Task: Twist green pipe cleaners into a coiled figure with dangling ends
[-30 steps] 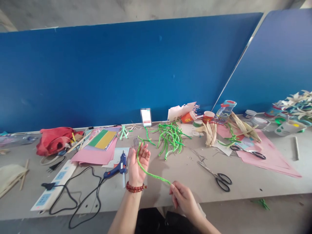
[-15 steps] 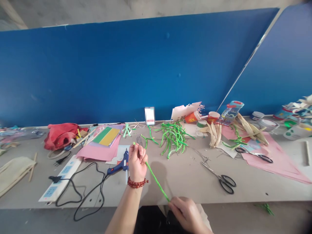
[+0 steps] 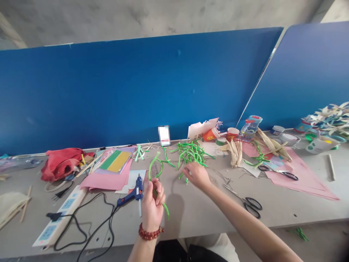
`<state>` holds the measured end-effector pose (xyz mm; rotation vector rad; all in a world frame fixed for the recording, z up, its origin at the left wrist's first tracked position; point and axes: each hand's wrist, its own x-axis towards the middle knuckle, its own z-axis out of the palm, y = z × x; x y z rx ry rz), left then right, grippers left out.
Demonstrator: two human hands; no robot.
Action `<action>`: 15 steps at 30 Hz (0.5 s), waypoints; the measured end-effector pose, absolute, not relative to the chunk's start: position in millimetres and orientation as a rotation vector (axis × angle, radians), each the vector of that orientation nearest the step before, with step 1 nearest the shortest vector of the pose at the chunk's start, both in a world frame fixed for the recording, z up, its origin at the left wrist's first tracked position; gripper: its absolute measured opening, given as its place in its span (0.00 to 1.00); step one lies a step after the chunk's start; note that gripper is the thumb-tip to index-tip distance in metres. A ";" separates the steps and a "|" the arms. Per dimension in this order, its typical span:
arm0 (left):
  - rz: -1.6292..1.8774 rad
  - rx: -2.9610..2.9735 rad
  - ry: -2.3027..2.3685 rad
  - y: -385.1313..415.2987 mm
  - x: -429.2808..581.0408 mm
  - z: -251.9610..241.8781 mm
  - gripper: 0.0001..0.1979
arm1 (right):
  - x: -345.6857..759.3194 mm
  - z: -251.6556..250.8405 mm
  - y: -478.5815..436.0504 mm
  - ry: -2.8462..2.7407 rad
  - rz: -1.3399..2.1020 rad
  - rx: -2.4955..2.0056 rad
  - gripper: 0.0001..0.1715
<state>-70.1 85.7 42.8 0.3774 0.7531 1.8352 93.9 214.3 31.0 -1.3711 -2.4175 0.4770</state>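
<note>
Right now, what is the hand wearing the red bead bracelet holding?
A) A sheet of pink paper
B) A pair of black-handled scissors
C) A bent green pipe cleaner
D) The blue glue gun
C. The left hand, with the red bead bracelet at its wrist, grips a bent green pipe cleaner that sticks out past its fingers.

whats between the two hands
In the head view, the left hand and right hand have grey tabletop, a shadow and green pipe cleaner bits between them.
</note>
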 end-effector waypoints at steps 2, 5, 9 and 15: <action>1.856 0.408 0.751 88.9 -70.5 47.3 0.12 | 77.5 38.8 254.8 -2.358 0.451 -1.435 0.12; 1.863 0.416 0.745 91.3 -69.4 47.5 0.12 | 60.9 38.6 290.2 -2.280 0.532 -1.473 0.06; 1.812 0.398 0.768 96.6 -73.1 37.0 0.12 | 66.6 33.7 308.0 -2.099 0.747 -1.420 0.08; 1.750 0.389 0.819 124.0 -69.8 25.8 0.16 | 98.7 43.8 323.3 -1.737 1.328 -1.180 0.14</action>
